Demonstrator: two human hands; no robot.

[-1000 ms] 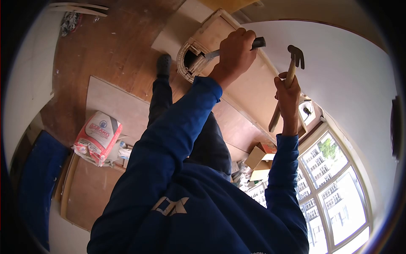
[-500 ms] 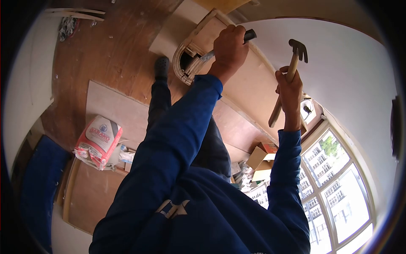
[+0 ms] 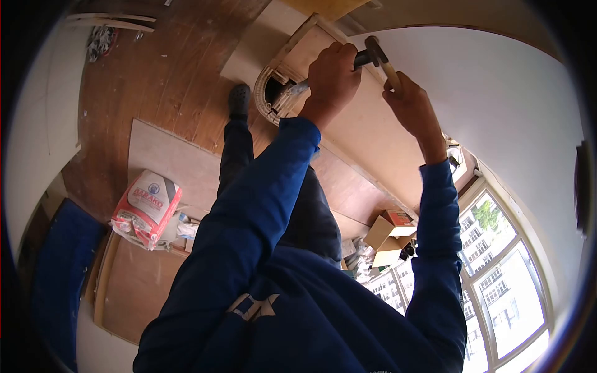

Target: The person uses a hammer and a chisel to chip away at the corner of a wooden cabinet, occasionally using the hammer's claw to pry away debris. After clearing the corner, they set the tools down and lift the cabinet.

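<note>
My left hand (image 3: 334,74) is wrapped around a chisel (image 3: 300,87), its dark handle end sticking out past my fist. The chisel's blade points into the dark opening at the rounded end of a long wooden panel (image 3: 364,121). In my right hand (image 3: 413,107) is a claw hammer (image 3: 390,73), gripped by its wooden handle. The hammer's head is at the end of the chisel handle and seems to touch it. Pale, rough wood edges the curved opening, and its inside is dark.
A red and white bag (image 3: 147,208) stands on a board at the left. Open cardboard boxes (image 3: 388,239) and plastic litter lie near the window (image 3: 497,280). A white wall (image 3: 497,93) rises at the right. My shoe (image 3: 239,99) is on the wooden floor (image 3: 168,87).
My right hand has swung the hammer up and left, from apart in the air to the chisel's handle end. My left hand has shifted slightly, still holding the chisel.
</note>
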